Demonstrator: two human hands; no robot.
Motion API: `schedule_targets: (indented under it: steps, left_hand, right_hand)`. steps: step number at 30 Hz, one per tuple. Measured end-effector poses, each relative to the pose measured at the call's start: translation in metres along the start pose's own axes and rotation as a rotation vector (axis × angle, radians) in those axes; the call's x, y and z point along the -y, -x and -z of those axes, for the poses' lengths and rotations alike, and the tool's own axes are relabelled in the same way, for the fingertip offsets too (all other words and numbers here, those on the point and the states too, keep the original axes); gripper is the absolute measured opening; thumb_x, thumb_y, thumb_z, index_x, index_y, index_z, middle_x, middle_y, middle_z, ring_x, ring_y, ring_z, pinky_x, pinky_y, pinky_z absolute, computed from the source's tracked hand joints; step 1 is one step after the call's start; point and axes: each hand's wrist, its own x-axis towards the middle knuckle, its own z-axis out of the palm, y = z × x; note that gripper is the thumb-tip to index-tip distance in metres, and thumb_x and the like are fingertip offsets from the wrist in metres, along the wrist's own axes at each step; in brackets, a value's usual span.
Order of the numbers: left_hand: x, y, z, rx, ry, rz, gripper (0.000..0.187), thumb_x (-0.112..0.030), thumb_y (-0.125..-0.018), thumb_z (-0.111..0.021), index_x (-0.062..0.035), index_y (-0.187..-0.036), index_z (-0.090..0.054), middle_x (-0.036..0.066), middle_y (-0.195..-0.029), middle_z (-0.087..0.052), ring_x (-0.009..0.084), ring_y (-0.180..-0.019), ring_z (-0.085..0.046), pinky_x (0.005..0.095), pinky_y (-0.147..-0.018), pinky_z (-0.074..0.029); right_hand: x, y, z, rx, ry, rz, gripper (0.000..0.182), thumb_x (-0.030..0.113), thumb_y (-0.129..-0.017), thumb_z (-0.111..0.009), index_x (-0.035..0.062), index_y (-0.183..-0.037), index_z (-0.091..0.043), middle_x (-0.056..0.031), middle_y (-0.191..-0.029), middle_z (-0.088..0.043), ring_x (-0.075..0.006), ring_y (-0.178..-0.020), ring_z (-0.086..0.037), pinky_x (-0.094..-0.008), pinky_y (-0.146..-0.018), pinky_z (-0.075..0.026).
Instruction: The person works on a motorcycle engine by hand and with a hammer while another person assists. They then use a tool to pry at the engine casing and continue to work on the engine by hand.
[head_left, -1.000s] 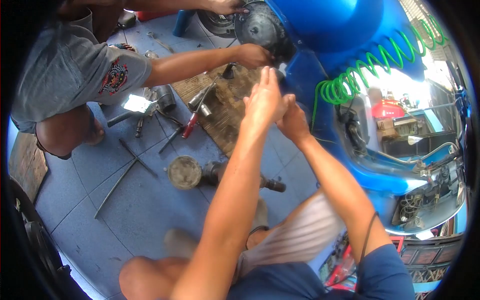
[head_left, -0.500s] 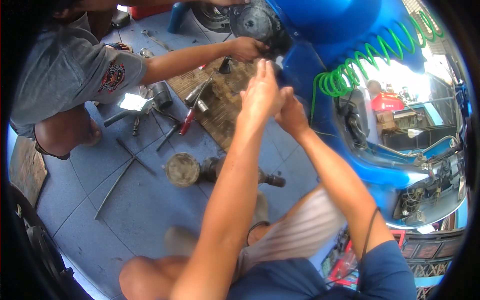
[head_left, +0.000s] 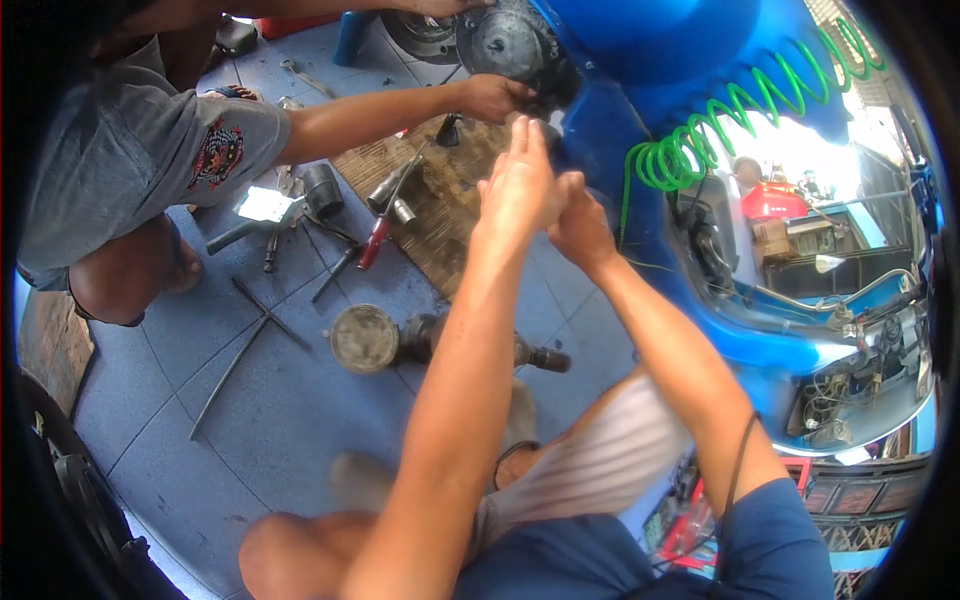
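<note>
My left hand (head_left: pixel 520 185) reaches forward by the lower edge of a blue scooter body (head_left: pixel 600 125), its fingers stretched out and held close together. Right beside it, touching or nearly so, is my right hand (head_left: pixel 582 225), with curled fingers and the thumb up. Whatever lies inside the right hand is hidden from view. Just beyond my fingertips, a co-worker's hand (head_left: pixel 497 98) is at the dark underside of the scooter, below a greasy round engine part (head_left: pixel 500 45).
On the tiled floor (head_left: pixel 270 420) lie a red-handled screwdriver (head_left: pixel 374 243), a T-shaped metal rod (head_left: pixel 235 370), a wrench (head_left: pixel 305 78) and a dark part with a round end (head_left: pixel 364 338). Cardboard (head_left: pixel 440 230) lies under my hands. A green coiled hose (head_left: pixel 690 150) hangs at right.
My hands keep almost the same place and pose. The co-worker's sleeve and knee have shifted very slightly; their hand stays at the scooter.
</note>
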Motion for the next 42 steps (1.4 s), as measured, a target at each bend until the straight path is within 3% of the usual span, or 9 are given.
schedule_targets:
  steps: [11,13,16,26,28,32,34,40,42]
  left_hand:
    - [0.0032,-0.0007,-0.0023,-0.011,0.009,-0.015,0.100,-0.046,-0.089,-0.075,-0.0007,-0.163,-0.024,0.015,-0.172,-0.020,0.0329,-0.152,-0.037,0.0436,-0.121,-0.037]
    - [0.0043,-0.0009,-0.0025,0.007,0.105,-0.023,0.094,-0.039,-0.092,-0.073,-0.0042,-0.164,-0.022,0.011,-0.174,-0.015,0.0377,-0.152,-0.034,0.0634,-0.120,-0.032]
    - [0.0021,0.0001,-0.0016,-0.008,0.008,-0.012,0.101,-0.048,-0.089,-0.074,-0.0014,-0.163,-0.023,0.015,-0.172,-0.019,0.0329,-0.152,-0.036,0.0436,-0.121,-0.037]
    - [-0.0011,0.0019,0.0020,0.010,-0.005,0.025,0.099,-0.048,-0.090,-0.073,-0.0030,-0.163,-0.023,0.011,-0.173,-0.018,0.0326,-0.152,-0.036,0.0446,-0.121,-0.038]
    - [-0.0001,0.0012,0.0030,0.042,0.096,0.014,0.090,-0.037,-0.095,-0.071,-0.0059,-0.164,-0.023,0.009,-0.174,-0.015,0.0370,-0.152,-0.034,0.0629,-0.121,-0.030]
    - [-0.0020,0.0019,0.0038,0.036,0.087,0.028,0.089,-0.036,-0.095,-0.071,-0.0064,-0.164,-0.023,0.009,-0.174,-0.014,0.0366,-0.153,-0.033,0.0624,-0.121,-0.030]
    - [0.0001,-0.0011,0.0038,0.032,-0.028,0.015,0.099,-0.048,-0.090,-0.073,-0.0027,-0.163,-0.023,0.010,-0.173,-0.018,0.0335,-0.151,-0.037,0.0448,-0.121,-0.038]
    - [0.0001,0.0005,0.0024,0.043,0.086,0.030,0.090,-0.037,-0.095,-0.071,-0.0074,-0.164,-0.023,0.007,-0.175,-0.014,0.0366,-0.152,-0.034,0.0628,-0.121,-0.030]
    - [0.0004,0.0005,0.0023,0.034,0.030,0.022,0.094,-0.043,-0.093,-0.072,-0.0055,-0.164,-0.023,0.009,-0.174,-0.016,0.0351,-0.152,-0.036,0.0538,-0.121,-0.034]
  right_hand:
    - [-0.0050,0.0026,-0.0033,0.033,-0.102,-0.091,0.038,0.003,-0.086,-0.066,0.0026,-0.119,-0.046,-0.0244,-0.111,-0.056,-0.0498,-0.103,-0.061,-0.0555,-0.084,-0.053]
    - [-0.0048,0.0032,-0.0032,0.029,-0.092,-0.082,0.038,0.003,-0.086,-0.066,0.0026,-0.119,-0.046,-0.0244,-0.110,-0.056,-0.0500,-0.103,-0.061,-0.0554,-0.084,-0.053]
    - [-0.0012,0.0000,-0.0003,0.006,-0.054,-0.030,0.037,0.006,-0.089,-0.067,0.0023,-0.118,-0.043,-0.0253,-0.104,-0.059,-0.0503,-0.098,-0.063,-0.0556,-0.083,-0.053]
    - [0.0036,-0.0015,0.0029,0.019,-0.050,-0.029,0.037,0.009,-0.093,-0.067,0.0031,-0.118,-0.041,-0.0243,-0.101,-0.062,-0.0492,-0.098,-0.064,-0.0553,-0.084,-0.053]
    - [0.0028,0.0004,0.0030,0.021,-0.050,-0.030,0.037,0.009,-0.093,-0.067,0.0031,-0.118,-0.041,-0.0241,-0.102,-0.062,-0.0491,-0.099,-0.064,-0.0552,-0.084,-0.053]
    - [0.0048,-0.0014,0.0041,0.014,-0.052,-0.030,0.037,0.010,-0.093,-0.068,0.0039,-0.118,-0.042,-0.0237,-0.103,-0.062,-0.0487,-0.099,-0.064,-0.0552,-0.084,-0.053]
    - [0.0021,-0.0012,0.0010,0.022,-0.047,-0.042,0.036,0.010,-0.092,-0.068,0.0045,-0.118,-0.043,-0.0234,-0.104,-0.062,-0.0484,-0.100,-0.064,-0.0551,-0.084,-0.053]
    - [0.0025,-0.0017,0.0021,0.016,-0.060,-0.031,0.037,0.009,-0.092,-0.068,0.0040,-0.118,-0.042,-0.0245,-0.103,-0.063,-0.0491,-0.099,-0.064,-0.0557,-0.084,-0.053]
    - [0.0021,0.0006,0.0018,0.024,-0.070,-0.037,0.037,0.009,-0.093,-0.068,0.0032,-0.118,-0.042,-0.0251,-0.103,-0.063,-0.0497,-0.099,-0.064,-0.0559,-0.084,-0.053]
